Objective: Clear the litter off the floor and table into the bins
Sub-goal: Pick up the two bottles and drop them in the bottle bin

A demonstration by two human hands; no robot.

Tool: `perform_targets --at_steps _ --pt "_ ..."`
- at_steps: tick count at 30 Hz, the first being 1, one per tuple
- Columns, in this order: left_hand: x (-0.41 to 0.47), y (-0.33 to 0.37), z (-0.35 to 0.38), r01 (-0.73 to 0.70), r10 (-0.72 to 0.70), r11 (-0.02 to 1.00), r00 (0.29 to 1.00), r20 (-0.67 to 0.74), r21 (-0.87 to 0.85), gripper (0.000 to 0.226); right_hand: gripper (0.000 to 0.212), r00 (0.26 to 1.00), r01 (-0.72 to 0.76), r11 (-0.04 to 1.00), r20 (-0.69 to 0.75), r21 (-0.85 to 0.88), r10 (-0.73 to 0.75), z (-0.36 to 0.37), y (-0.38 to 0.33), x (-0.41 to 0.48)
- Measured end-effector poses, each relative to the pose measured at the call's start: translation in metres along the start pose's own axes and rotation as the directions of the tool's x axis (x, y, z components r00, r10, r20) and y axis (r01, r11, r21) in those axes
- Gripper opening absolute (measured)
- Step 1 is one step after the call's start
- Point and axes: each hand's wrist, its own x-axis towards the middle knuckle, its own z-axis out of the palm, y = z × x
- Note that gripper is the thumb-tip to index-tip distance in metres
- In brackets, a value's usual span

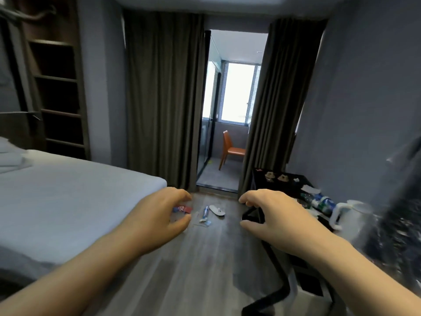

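Both of your arms reach forward over the wooden floor (205, 258), and neither hand grips anything. Your left hand (159, 215) hangs half-open beside the corner of the bed (68, 197), its fingers loosely curved above and the thumb spread below, leaving a wide gap between them. Through that gap you can see a red-and-blue packet (184, 209) lying on the floor beyond; the hand partly covers it but does not hold it. Your right hand (271, 215) mirrors the left, with the fingers bent in a loose claw, the thumb held apart and the palm empty, hovering over the near end of the black table (290, 185) and its dark frame without plainly touching either. The floor litter sits between your two hands and farther off: just right of the packet lies a small blue-and-white tube (205, 212), a crumpled blue-and-white wrapper (206, 222) touches its near end, and a white slipper (216, 210) rests sole-up just beside them. More litter is on the table at your right: two brown crumpled pieces (275, 176) towards the far end, white paper scraps (311, 189), and plastic bottles (323, 202) lying on their sides next to a white kettle (350, 215). Under the table stands a pale box-like shape, too blurred to tell whether it is a bin.
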Motion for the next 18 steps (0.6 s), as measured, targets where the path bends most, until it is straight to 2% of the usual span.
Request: perform_targets --at_steps 4,9,18 --pt "0.036 -0.059 0.012 0.026 -0.026 1.000 0.999 0.029 0.002 0.033 0.034 0.999 -0.022 0.999 0.024 0.034 0.021 0.031 -0.004 0.064" --pt "0.070 -0.118 0.047 0.057 -0.054 0.997 0.995 0.078 -0.044 0.036 0.042 0.995 -0.052 0.995 0.092 0.082 0.045 0.073 0.005 0.127" --pt "0.154 -0.213 0.112 0.124 -0.124 0.992 0.979 0.161 0.005 0.037 0.045 0.986 -0.082 0.989 0.155 0.123 0.062 0.160 0.061 0.246"
